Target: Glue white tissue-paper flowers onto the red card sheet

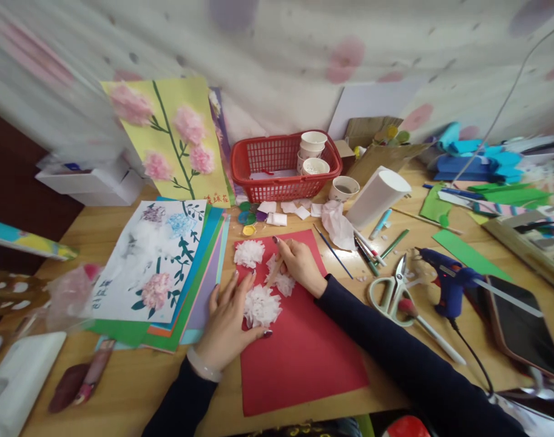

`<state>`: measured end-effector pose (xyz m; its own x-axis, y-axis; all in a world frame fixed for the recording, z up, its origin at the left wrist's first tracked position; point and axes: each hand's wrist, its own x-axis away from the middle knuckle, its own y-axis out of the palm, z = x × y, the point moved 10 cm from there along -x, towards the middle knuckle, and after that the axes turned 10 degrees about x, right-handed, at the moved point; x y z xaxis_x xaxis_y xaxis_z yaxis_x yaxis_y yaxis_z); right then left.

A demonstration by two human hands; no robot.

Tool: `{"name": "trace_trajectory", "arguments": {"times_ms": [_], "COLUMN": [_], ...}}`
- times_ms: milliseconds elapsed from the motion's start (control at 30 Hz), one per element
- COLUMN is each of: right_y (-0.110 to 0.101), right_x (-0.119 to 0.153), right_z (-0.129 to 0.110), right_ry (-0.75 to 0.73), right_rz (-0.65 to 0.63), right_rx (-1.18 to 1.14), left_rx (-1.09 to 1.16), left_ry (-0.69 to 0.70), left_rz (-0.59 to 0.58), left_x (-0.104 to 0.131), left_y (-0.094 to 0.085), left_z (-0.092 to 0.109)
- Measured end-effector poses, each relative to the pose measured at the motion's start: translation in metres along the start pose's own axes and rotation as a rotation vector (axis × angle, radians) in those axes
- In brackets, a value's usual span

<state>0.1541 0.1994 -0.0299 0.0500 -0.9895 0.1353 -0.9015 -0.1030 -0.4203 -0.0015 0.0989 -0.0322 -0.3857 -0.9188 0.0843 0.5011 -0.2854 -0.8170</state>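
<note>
Three white tissue flowers lie on the red sheet in the middle of the counter — one at its top corner, one under the right hand, one nearest the person. The left hand lies flat, its grip open, thumb and fingers against that nearest flower. The right hand has its grip closed on a thin stick, pressed into the middle flower. Scissors and a blue glue gun lie to the right.

Both dark-sleeved arms reach forward, the left hand spread flat, palm down, a pale bracelet on its wrist, while the right hand curls with fingers pinched together just beyond it.
</note>
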Motion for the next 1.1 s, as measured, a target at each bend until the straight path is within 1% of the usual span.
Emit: {"name": "trace_trajectory", "arguments": {"times_ms": [67,167,267,333,433,500,600,700,800,867,1000,1100], "right_y": [-0.004,-0.021,-0.039,-0.044,-0.037,-0.028,-0.017,-0.013,-0.012,-0.013,-0.013,-0.015], "right_x": [0.0,0.002,0.009,0.017,0.03,0.038,0.049,0.053,0.053,0.049,0.033,0.024], "right_z": [-0.002,-0.009,-0.019,-0.028,-0.043,-0.053,-0.065,-0.071,-0.074,-0.071,-0.05,-0.031], "right_ry": [-0.015,-0.055,-0.11,-0.178,-0.333,-0.47,-0.655,-0.723,-0.719,-0.657,-0.418,-0.247], "right_rz": [0.027,0.147,0.266,0.3,0.257,0.214,0.185,0.151,0.137,0.15,0.137,0.17], "right_rx": [-0.01,-0.007,-0.007,-0.018,0.049,0.162,0.303,0.335,0.324,0.3,0.199,0.108], "left_rx": [-0.004,-0.016,-0.021,-0.017,-0.002,0.006,0.012,0.013,0.008,0.007,0.02,0.021], "left_ry": [0.006,0.018,0.029,0.021,-0.007,-0.013,-0.016,-0.031,-0.037,-0.031,-0.009,-0.002], "left_rz": [0.0,0.013,0.028,0.023,0.007,0.003,-0.002,-0.006,-0.006,-0.005,-0.001,-0.011], "left_x": [0.0,0.001,0.001,0.001,0.0,-0.001,-0.001,-0.001,-0.001,-0.001,-0.001,-0.001], "left_y": [0.001,0.001,0.0,0.0,0.0,-0.001,-0.002,-0.002,0.001,0.003,0.004,0.005], "left_z": [-0.001,-0.001,0.0,0.001,0.0,0.001,0.002,0.001,-0.001,-0.003,-0.004,-0.004]}}
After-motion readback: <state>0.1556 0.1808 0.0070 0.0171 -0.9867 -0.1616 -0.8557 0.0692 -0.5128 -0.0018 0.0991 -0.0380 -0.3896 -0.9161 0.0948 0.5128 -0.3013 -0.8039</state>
